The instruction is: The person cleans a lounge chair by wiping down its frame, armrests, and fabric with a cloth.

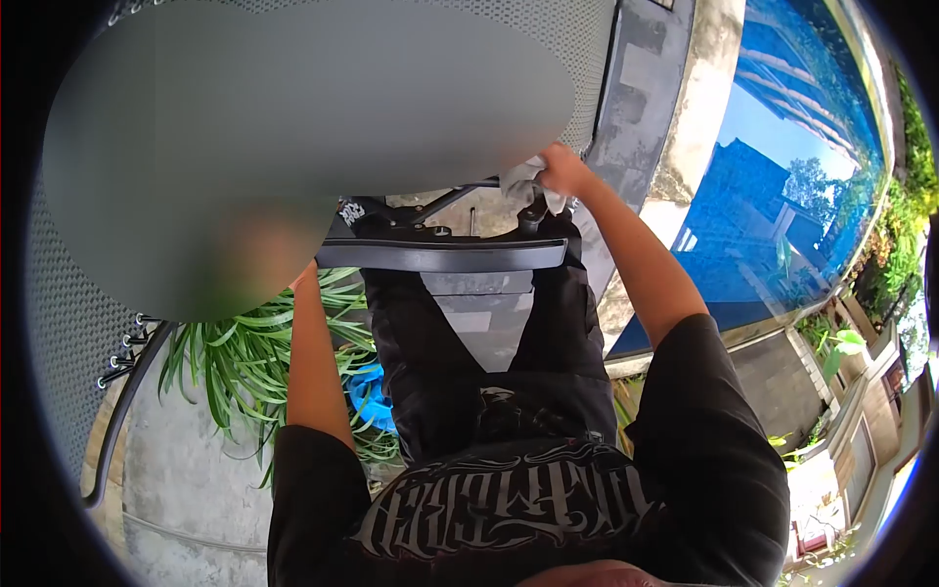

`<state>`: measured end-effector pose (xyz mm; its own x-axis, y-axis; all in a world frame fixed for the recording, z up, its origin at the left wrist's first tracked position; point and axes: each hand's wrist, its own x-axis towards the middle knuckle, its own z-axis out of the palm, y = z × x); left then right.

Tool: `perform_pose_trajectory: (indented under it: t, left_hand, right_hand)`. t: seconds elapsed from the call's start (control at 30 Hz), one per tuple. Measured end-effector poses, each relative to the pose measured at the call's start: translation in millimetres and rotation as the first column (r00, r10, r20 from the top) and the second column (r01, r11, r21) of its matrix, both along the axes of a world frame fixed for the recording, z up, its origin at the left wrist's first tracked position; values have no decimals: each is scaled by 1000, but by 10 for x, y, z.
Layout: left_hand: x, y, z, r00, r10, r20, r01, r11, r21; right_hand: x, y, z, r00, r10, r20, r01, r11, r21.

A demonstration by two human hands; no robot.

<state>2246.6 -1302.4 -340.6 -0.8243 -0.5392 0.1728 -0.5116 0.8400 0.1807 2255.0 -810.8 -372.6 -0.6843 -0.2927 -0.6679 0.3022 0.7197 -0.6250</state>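
My right hand (565,168) is closed on a crumpled whitish cloth (523,182), close to the right end of a black metal framework. My left hand (299,278) reaches up near the left end of a curved black bar (445,257); a blurred patch covers its fingers, so its grip is hidden. Behind the bar show dark struts and bolts (442,232). Grey woven mesh (73,333) spreads around the blurred patch, which conceals most of whatever lies in front of me.
Laced hooks edge the mesh beside a curved black tube (127,421). Long-leaved green plants (230,377) and a bright blue object (372,396) are at lower left. To the right, a stone ledge (709,68) borders blue, reflective pool water (773,186).
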Motion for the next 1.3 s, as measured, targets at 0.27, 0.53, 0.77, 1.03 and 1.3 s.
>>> perform_pose_trajectory:
  t: [0.27, 0.53, 0.77, 1.03, 1.3]
  left_hand:
    - [21, 352, 153, 982, -159, 97, 174, 970, -167]
    - [446, 2324, 553, 793, -608, -38, 578, 730, 366]
    - [1023, 3973, 788, 552, -786, 278, 748, 615, 250]
    - [1081, 4121, 636, 545, -778, 312, 810, 584, 43]
    - [1110, 4160, 551, 562, -755, 337, 814, 577, -65]
  right_hand:
    - [484, 473, 463, 883, -451, -128, 381, 851, -361]
    - [1135, 231, 295, 642, -761, -92, 693, 627, -358]
    - [1435, 149, -251, 331, -936, -117, 859, 350, -374]
    - [1683, 899, -1433, 147, -973, -177, 948, 189, -257]
    - [1893, 1652, -2586, 249, -959, -138, 961, 262, -83]
